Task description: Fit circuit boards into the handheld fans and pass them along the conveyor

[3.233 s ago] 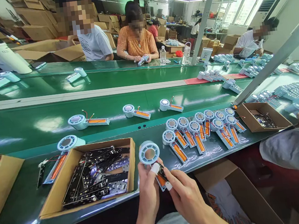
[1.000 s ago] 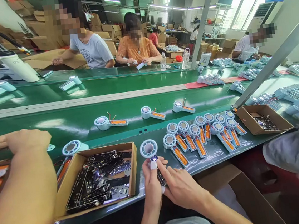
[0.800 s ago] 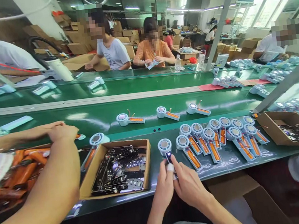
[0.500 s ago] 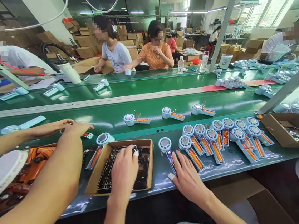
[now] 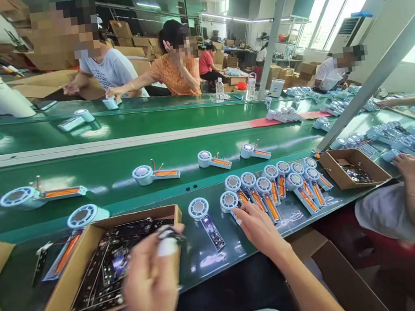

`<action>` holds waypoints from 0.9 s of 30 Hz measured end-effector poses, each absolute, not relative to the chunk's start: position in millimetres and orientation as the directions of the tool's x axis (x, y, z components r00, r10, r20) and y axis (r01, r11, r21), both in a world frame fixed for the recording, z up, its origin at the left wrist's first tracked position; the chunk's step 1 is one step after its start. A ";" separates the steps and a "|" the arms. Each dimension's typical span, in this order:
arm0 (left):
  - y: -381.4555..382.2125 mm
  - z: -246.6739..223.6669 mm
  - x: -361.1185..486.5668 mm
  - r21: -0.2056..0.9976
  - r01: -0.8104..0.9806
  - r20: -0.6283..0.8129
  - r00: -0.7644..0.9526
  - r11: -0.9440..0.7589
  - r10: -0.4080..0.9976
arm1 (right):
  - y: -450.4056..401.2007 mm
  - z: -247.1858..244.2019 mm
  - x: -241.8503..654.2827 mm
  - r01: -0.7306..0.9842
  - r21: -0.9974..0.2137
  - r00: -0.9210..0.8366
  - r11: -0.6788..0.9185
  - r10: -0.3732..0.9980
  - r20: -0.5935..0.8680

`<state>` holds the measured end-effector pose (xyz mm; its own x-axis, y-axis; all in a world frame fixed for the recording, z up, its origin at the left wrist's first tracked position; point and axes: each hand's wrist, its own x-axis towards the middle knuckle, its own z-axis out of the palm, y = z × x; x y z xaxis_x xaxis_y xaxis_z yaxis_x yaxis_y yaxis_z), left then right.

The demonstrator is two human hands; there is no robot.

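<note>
Since the box (image 5: 60, 288) is sitting near left, presumably for easy reach, the left hand (image 5: 152, 277) is pinching a blurred, dark board (image 5: 170, 232) by the box's right rim, while the right hand (image 5: 261, 225) is touching the cluster's (image 5: 263, 185) leftmost fan (image 5: 229, 201), its grip partly hidden.

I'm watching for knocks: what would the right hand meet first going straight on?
Likely the leftmost pale-blue unit in the cluster, just ahead of the right hand; depth is unclear.
</note>
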<state>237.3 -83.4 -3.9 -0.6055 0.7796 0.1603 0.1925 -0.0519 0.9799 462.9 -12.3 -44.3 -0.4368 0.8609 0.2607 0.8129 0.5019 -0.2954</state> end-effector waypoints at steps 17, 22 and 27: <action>-105.3 -81.8 271.7 0.948 0.105 -0.234 -0.410 0.300 0.882 | -44.1 -63.8 456.7 0.492 -0.676 -0.446 0.549 0.826 0.345; -102.7 -75.7 279.4 0.955 0.050 -0.267 -0.288 0.293 0.920 | -40.6 -59.3 450.1 0.387 -0.791 -0.428 0.473 0.852 0.300; -93.3 -74.4 295.6 0.962 -0.079 -0.272 -0.275 0.260 0.922 | -40.2 -53.8 445.8 0.373 -0.825 -0.470 0.424 0.853 0.226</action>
